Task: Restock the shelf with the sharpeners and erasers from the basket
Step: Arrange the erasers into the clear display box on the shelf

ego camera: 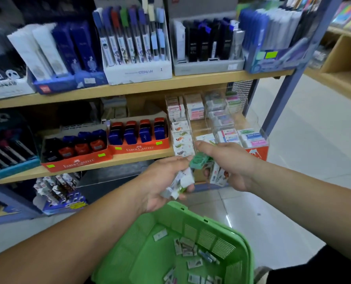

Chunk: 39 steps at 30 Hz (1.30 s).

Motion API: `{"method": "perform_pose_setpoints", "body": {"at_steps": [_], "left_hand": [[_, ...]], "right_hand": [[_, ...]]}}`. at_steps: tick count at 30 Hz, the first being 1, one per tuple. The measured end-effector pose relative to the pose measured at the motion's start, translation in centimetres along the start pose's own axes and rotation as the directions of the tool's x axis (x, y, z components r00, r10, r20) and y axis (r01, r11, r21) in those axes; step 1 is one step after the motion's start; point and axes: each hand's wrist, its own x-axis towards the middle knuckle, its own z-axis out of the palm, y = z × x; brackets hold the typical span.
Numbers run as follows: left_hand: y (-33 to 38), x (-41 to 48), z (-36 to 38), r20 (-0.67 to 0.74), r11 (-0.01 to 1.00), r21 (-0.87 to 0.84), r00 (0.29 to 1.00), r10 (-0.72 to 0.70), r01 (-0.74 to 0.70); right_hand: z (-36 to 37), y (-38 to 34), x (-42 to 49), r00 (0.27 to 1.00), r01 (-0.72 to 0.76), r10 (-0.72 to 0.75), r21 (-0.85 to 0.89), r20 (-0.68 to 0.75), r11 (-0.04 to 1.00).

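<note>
1. Basket (142, 242): bright green, slatted walls.
2. Sharpener (199, 160): translucent teal-green.
3. Loose erasers (184, 179): white, pale green.
4. Wrapped erasers (218, 175): white, small printed picture.
5. Display trays (78, 163): orange-red, white lettering, neon-green stickers.
6. Boxed sharpeners (138, 133): blue and red.
7. Binned erasers (252, 138): white with pastel pink, blue and green bands.
8. Shelf board (129, 88): pale wood.

Left hand (166, 181) cupped, fingers curled; right hand (230, 162) likewise curled.

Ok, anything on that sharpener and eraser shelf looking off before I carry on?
Nothing looks spilled or damaged. The left orange sharpener box sits further forward than the right orange box, close to the front edge of the shelf. The erasers in the green basket lie loose and jumbled.
</note>
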Motion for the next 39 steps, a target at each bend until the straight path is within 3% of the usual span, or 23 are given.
{"method": "perform_pose_setpoints", "body": {"at_steps": [5,11,14,16,19,22,24,28,32,35,39], "left_hand": [[1.8,1.7,1.0,-0.051,0.996,0.013,0.995,0.088,-0.087],[3.4,3.7,1.6,0.048,0.980,0.163,0.993,0.111,-0.118],[4.3,5.1,2.1,0.008,0.977,0.118,0.984,0.178,-0.178],[4.8,5.9,2.5,-0.036,0.974,0.077,0.975,0.217,-0.214],[5.4,6.7,3.2,-0.053,0.972,0.085,0.973,0.224,-0.219],[5.4,7.1,4.2,-0.059,0.963,0.139,0.969,0.240,-0.230],[5.4,7.7,4.6,-0.083,0.921,0.273,0.948,0.309,-0.276],[6.4,8.3,4.6,-0.014,0.672,0.612,0.844,0.536,-0.417],[7.9,8.6,4.4,0.230,0.499,0.732,0.858,0.460,-0.464],[8.7,9.6,4.2,0.213,0.518,0.741,0.881,0.424,-0.428],[9.4,11.6,4.3,0.130,0.531,0.756,0.883,0.450,-0.382]], "right_hand": [[-0.7,-1.3,2.0,0.992,0.103,-0.099,0.050,-0.076,0.993],[-1.8,-2.0,2.6,0.973,0.224,-0.223,0.014,-0.051,0.974],[-3.8,-2.5,3.0,0.980,0.198,-0.194,0.116,-0.040,0.973],[-5.2,-2.7,3.0,0.984,0.162,-0.174,0.212,0.043,0.964],[-6.3,-2.6,3.2,0.973,0.170,-0.202,0.241,0.114,0.955],[-6.5,-2.5,3.1,0.969,0.217,-0.234,0.181,0.081,0.959],[-7.1,-2.4,3.3,0.967,0.241,-0.250,0.155,0.039,0.958],[-8.5,-2.5,3.6,0.971,0.237,-0.238,0.061,0.021,0.970],[-9.3,-3.0,3.5,0.969,0.239,-0.233,-0.076,0.080,0.968],[-9.5,-3.0,4.2,0.973,0.231,-0.230,-0.044,0.032,0.972],[-9.2,-2.8,5.9,0.946,0.288,-0.270,0.083,-0.178,0.954]]}}
